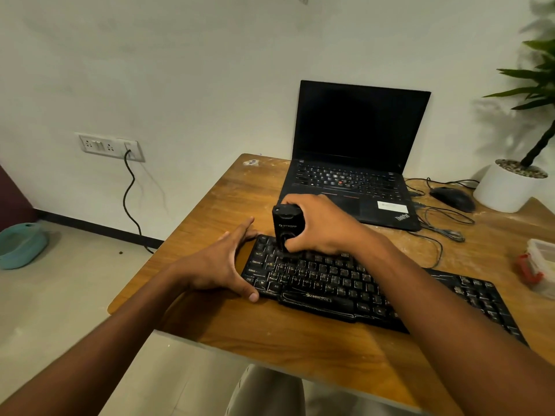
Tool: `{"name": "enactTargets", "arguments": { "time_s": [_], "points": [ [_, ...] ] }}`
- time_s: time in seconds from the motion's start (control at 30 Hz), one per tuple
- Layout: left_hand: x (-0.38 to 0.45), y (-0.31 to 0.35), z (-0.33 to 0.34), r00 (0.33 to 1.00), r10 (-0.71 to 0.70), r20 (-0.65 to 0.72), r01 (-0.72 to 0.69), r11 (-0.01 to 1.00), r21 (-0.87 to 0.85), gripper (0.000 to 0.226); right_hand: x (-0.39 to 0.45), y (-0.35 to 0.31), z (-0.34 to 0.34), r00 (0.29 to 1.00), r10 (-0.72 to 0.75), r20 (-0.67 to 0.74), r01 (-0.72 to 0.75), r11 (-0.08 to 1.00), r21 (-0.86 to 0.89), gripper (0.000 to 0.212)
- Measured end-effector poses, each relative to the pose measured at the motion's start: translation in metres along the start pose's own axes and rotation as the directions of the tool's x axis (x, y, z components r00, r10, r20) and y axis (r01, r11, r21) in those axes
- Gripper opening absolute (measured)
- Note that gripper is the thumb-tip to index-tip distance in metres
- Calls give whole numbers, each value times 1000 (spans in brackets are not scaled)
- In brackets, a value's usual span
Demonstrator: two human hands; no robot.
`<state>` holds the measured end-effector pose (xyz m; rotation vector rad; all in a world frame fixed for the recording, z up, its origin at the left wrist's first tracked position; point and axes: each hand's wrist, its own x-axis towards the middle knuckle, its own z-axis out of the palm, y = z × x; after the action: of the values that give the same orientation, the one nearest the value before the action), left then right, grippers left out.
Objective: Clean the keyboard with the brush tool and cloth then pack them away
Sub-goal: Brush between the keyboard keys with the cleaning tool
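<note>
Seen from a head-worn camera: black brush tool [287, 228] held upright in the right hand [322, 226], fingers and thumb curled round its body, lower end planted on the top-left key rows of the keyboard [375, 291]. Bristles hidden behind the fingers; contact with the keys likely but impossible to confirm. Left hand [220, 265] spread flat at the keyboard's left end, fingers straight along the far corner, thumb pressed against the near edge, apparently bracing the board.

Keyboard lying across the near half of the wooden table [255, 334], with pale dust streaked between its keys. Beyond the keyboard, an open laptop [357, 154] with a dark screen. Beyond the keyboard's right end, a mouse [453, 198] amid loose cables and a white plant pot [504, 190]. Just right of the keyboard, a small clear box [537, 268] with red clips. Cloth nowhere in view.

Judged by appearance: brush tool a rigid, light plastic block, smooth-sided and somewhat slippery, best gripped round the middle as here, clear of the bristle end. Keyboard stiff, flat and light enough to slide under brushing, hence worth steadying at an end or edge, never by the keycaps, which could pop off.
</note>
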<state>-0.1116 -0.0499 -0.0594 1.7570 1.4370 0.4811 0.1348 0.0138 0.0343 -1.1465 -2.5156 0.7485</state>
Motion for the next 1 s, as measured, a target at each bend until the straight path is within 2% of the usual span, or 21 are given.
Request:
{"name": "enactTargets", "arguments": {
  "time_s": [0.07, 0.13, 0.37, 0.43, 0.6, 0.7, 0.87, 0.93, 1.0],
  "points": [
    [0, 0, 0, 1000, 2, 5, -2, 1000, -4, 160, -1, -1, 7, 999, -13, -52, 17, 996, 84, 45],
    [0, 0, 0, 1000, 3, 4, -3, 1000, -2, 160, -3, 1, 12, 999, -21, -44, 25, 995, 101, 45],
    [0, 1, 0, 1000, 5, 7, -5, 1000, -7, 159, -9, 11, -14, 993, 51, 106, -42, 995, -85, 43],
    [0, 1, 0, 1000, 8, 0, -8, 1000, -9, 159, -8, 9, -15, 995, 31, 90, -26, 998, -54, 43],
    [1, 1, 0, 1000, 17, -2, -17, 1000, -12, 159, -8, 7, 11, 999, -15, -37, 20, 986, 164, 45],
    [1, 2, 1, 1000, 14, -6, -14, 1000, -14, 160, -11, 14, 13, 1000, 0, -30, 4, 991, 132, 49],
    [0, 1, 0, 1000, 12, -1, -12, 1000, -19, 160, -15, 19, -11, 996, 44, 74, -43, 999, -22, 44],
    [0, 0, 1, 1000, 8, -10, -8, 1000, -15, 160, -12, 15, -12, 999, 20, 37, -20, 1000, -7, 43],
    [1, 0, 1, 1000, 1, -13, -1, 1000, -21, 159, -11, 13, -4, 999, 5, -35, -2, 997, 83, 44]
  ]
}}
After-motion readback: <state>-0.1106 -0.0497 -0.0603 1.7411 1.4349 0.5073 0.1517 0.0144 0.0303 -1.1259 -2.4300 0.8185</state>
